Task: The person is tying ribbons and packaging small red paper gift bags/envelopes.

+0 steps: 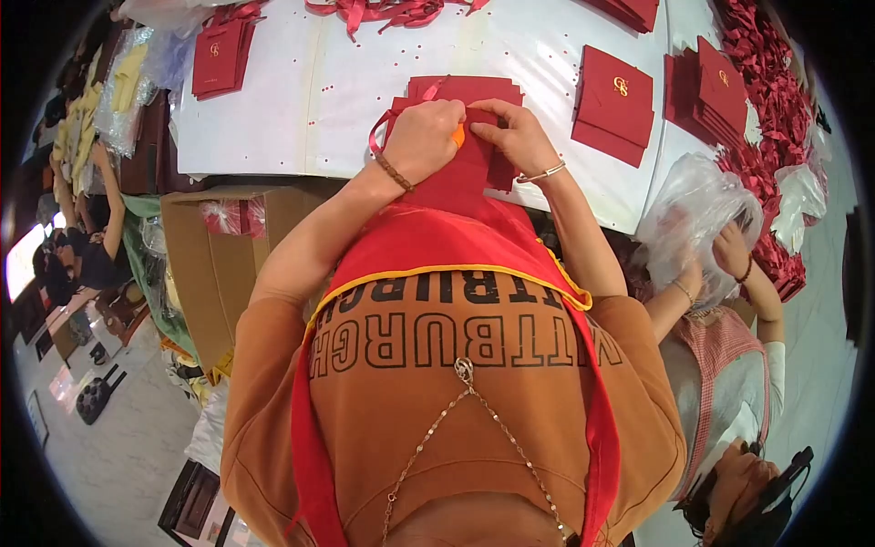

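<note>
At the table's near edge, my left hand (423, 139) is closed, knuckles up. A thin red ribbon (375, 139) loops out beside it, and a small orange thing (458, 136) shows at its fingers. Close on the right, my right hand (518, 139) bends thumb and forefinger toward each other over the red paper. What they pinch is too small to tell. Beneath both hands lies a pile of flat red paper pieces (504, 91), perhaps bags or envelopes. The lower part of the pile reaches my red apron (437, 239).
Similar red stacks with gold marks lie left (223, 56) and right (612, 102) on the white table (383, 77). Red ribbons (387, 13) lie at the back. An open cardboard box (202, 273) stands left, below the edge. At right a co-worker's hands (720, 260) handle a clear plastic bag (688, 205).
</note>
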`<state>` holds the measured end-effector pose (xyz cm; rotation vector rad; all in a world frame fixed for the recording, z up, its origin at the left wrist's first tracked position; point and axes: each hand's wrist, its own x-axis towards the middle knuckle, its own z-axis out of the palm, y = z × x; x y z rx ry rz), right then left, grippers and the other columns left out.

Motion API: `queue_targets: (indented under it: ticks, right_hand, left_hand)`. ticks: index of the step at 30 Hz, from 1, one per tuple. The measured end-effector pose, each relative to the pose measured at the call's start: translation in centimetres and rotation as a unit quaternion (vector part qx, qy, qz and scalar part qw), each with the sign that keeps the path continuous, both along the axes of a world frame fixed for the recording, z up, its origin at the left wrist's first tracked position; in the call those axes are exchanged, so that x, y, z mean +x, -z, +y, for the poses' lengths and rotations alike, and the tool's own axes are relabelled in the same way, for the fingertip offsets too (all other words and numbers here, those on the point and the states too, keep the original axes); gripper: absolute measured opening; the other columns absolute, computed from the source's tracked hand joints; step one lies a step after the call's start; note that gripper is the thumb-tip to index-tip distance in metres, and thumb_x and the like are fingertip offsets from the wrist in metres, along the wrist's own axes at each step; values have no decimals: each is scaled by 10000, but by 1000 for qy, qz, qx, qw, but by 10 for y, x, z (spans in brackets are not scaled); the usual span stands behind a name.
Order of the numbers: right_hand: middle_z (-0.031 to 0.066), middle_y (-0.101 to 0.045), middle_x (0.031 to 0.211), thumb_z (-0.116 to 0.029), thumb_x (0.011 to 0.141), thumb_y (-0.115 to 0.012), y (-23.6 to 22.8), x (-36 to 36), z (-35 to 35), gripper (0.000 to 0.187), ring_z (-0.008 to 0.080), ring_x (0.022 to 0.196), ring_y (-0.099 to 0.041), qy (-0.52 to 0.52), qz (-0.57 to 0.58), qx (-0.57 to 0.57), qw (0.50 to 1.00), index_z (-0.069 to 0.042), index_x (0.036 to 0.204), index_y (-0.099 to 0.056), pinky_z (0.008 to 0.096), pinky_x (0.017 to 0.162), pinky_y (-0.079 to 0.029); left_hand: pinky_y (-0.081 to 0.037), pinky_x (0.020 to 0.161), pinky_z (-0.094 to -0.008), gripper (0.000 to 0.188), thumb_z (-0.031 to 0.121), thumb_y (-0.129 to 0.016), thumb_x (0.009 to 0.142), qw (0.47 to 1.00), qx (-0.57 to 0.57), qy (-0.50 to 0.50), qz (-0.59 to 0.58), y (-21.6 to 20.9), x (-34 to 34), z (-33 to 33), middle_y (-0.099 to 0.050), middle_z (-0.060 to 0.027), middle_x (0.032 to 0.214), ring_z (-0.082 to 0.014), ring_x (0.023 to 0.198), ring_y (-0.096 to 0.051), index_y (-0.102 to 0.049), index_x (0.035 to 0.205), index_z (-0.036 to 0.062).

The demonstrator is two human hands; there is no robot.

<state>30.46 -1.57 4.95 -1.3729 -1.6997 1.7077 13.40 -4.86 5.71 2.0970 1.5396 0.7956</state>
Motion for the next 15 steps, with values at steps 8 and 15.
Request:
queue_targets:
  ticks: [8,15]
  right_hand:
    - [80,-572,704,-155,766,-622,5,0,-2,331,132,616,-509,30,35,8,999,-34,1072,-595,267,605,-431]
    - [108,-586,730,-153,762,-625,-9,-4,-6,316,161,615,-515,26,-18,81,996,-52,1060,-601,284,610,-435]
  left_hand:
    - [-454,544,-339,33,17,-549,728,982,-168,-32,-79,-15,0,5,-603,-146,685,-275,618,-597,-562,752,-2]
    - [-458,552,-385,42,42,-547,713,998,-36,-35,29,-11,10,3,-593,-154,673,-297,632,-592,-550,744,14]
